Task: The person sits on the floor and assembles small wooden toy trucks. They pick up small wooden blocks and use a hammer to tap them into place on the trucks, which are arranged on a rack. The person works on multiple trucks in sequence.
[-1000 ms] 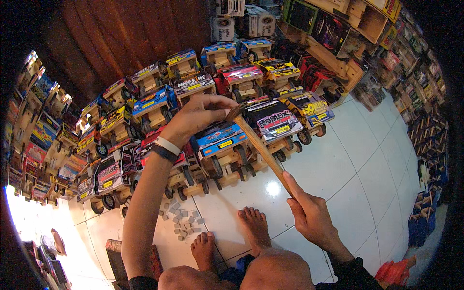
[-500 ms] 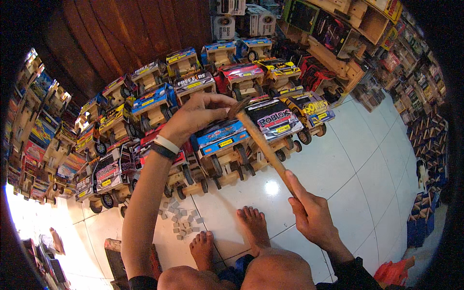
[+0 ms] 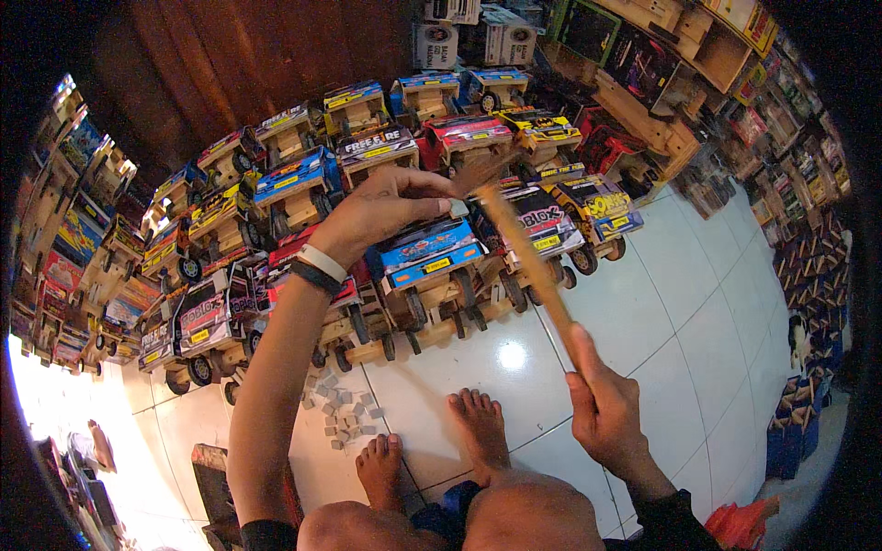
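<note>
A long thin wooden stick [image 3: 524,262] was clasped at its lower end in the closed grip of the right hand [image 3: 602,413] — its far end raised over a wooden toy truck with a blue sticker-covered roof [image 3: 424,262]. The left hand [image 3: 381,209], fingers pinched shut near the stick's tip, was held above that truck. Small grey blocks [image 3: 344,411] lay scattered on the white tiled floor [image 3: 680,303].

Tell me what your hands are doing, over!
Left hand pinching a small grey block above the blue toy truck. Right hand gripping a wooden stick, tip at the block. Toy trucks crowd all around.
</note>
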`<state>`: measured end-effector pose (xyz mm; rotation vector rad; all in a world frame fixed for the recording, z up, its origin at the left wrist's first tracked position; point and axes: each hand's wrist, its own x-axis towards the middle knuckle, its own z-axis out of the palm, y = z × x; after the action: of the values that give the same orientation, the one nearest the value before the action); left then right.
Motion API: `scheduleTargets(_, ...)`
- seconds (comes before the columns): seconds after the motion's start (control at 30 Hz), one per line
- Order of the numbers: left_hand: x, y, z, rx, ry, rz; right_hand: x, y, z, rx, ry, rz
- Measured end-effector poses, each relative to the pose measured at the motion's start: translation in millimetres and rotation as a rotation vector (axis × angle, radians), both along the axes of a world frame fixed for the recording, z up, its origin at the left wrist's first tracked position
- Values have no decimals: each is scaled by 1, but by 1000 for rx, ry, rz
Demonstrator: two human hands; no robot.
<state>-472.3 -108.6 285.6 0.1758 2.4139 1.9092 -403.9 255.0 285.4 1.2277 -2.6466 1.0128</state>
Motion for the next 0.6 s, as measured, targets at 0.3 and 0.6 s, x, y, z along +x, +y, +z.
scheduleTargets(0.3, -7, -2, -6, -42, -66, 19, -2, 1, 1, -46, 47, 35)
scheduleTargets(0.6, -4, -1, -2, -16, 45, -22, -6, 4, 8, 4, 41, 32)
